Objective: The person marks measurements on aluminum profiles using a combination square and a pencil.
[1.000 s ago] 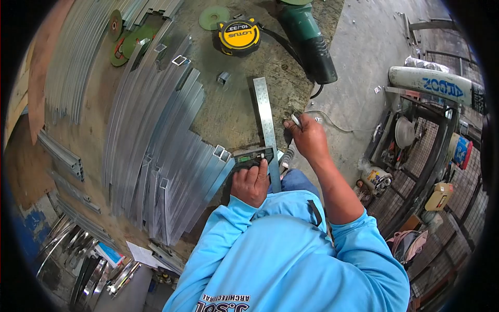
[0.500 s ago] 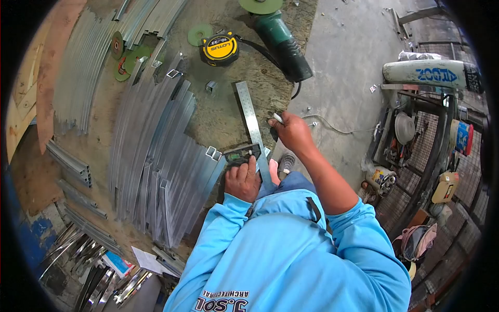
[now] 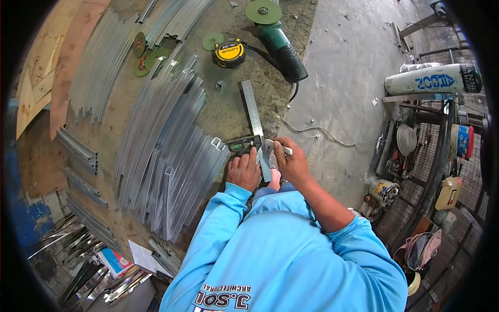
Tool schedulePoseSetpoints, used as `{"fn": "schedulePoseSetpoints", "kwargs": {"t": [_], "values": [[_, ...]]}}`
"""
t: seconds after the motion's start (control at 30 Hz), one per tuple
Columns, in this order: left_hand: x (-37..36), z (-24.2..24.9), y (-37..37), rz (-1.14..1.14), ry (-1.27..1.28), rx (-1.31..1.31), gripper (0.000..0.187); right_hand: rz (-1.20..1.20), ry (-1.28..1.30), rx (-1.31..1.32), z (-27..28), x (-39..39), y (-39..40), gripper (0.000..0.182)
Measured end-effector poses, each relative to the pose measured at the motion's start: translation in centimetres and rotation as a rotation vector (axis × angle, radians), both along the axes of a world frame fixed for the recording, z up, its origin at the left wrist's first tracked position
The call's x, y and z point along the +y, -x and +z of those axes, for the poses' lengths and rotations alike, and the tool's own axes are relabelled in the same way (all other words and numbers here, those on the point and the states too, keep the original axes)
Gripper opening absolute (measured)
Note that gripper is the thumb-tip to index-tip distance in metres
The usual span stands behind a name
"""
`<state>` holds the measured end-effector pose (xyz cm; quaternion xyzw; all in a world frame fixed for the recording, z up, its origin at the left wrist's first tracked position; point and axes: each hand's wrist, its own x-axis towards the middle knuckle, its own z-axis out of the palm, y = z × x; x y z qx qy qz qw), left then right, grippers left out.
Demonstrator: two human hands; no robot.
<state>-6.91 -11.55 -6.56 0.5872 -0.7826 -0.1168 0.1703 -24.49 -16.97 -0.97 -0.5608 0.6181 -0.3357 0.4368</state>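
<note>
My left hand [image 3: 244,171] presses down on the dark stock of a metal try square [image 3: 245,144] at the near edge of the workbench [image 3: 228,112]. The square's steel blade [image 3: 251,109] runs away from me across the bench. My right hand [image 3: 291,161] is right beside the blade, pinching a small white marker [image 3: 279,148] whose tip is near the square. Several galvanized metal channel pieces [image 3: 171,140] lie in a fan to the left of the square.
A yellow tape measure [image 3: 230,52], a green angle grinder [image 3: 278,44] with its disc [image 3: 263,11] and loose green cutting discs [image 3: 145,57] lie at the far end of the bench. A gas cylinder [image 3: 431,80] and a wire rack [image 3: 431,156] stand on the right, over concrete floor [image 3: 338,67].
My right hand has drawn in from the bench edge to the square's blade, bringing the white marker with it. My left hand stays on the square's stock. The view has shifted slightly.
</note>
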Motion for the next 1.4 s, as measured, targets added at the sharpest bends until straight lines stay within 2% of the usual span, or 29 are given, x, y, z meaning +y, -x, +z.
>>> {"fn": "schedulePoseSetpoints", "kwargs": {"t": [0.13,0.33,0.4,0.53,0.6,0.63,0.7,0.83,0.9,0.93,1.0,1.03,1.1,1.2,1.3,1.4], "values": [[0.0,-0.1,0.1,0.005,-0.016,-0.011,0.061,0.000,0.049,0.048,-0.4,0.2,-0.7,0.022],[0.2,-0.5,0.0,0.011,-0.002,-0.028,0.062,0.021,-0.035,0.164,0.1,-2.6,-1.2,0.020],[0.3,-0.5,0.1,0.011,0.006,-0.034,0.061,0.099,-0.002,0.248,0.9,-3.4,-1.4,0.021],[0.2,-0.7,0.2,0.010,0.019,-0.044,0.063,0.049,0.128,0.225,-1.0,-0.6,-1.0,0.023],[0.2,-1.0,0.1,0.019,0.040,-0.045,0.064,0.304,-0.111,0.422,-1.9,2.2,0.6,0.026],[0.3,-1.1,0.1,0.023,0.053,-0.045,0.065,0.303,-0.102,0.423,-1.0,3.4,0.9,0.026],[0.3,-1.2,0.3,0.036,0.060,-0.058,0.066,0.184,-0.322,0.245,0.4,4.9,1.7,0.032],[0.3,-1.2,0.4,0.042,0.072,-0.056,0.070,0.214,-0.152,0.320,-3.0,4.9,1.2,0.035],[0.3,-0.8,0.2,0.040,0.092,-0.044,0.072,0.252,-0.411,0.167,-3.9,4.5,0.3,0.034],[0.5,-0.6,0.3,0.048,0.092,-0.026,0.074,0.249,-0.405,0.168,-3.8,4.3,0.3,0.034],[1.4,-0.2,0.4,0.114,0.068,0.056,0.077,0.108,-0.470,-0.163,-3.2,3.8,1.0,0.031],[2.2,0.0,0.1,0.180,0.052,0.073,0.075,0.093,-0.367,-0.359,-1.9,3.4,1.8,0.026],[3.7,-0.1,-0.6,0.229,-0.002,0.028,0.064,-0.016,-0.409,-0.487,1.6,2.6,4.0,0.026],[4.5,-0.9,-1.1,0.137,0.035,-0.056,0.056,-0.068,-0.338,-0.379,1.9,2.5,9.1,0.026],[4.8,0.1,-0.5,0.157,0.109,-0.192,0.052,-0.104,-0.295,-0.252,2.9,3.2,12.6,0.027],[4.9,-0.2,-0.3,0.172,0.139,-0.213,0.050,-0.100,-0.282,-0.158,2.7,4.9,13.9,0.027]]}}
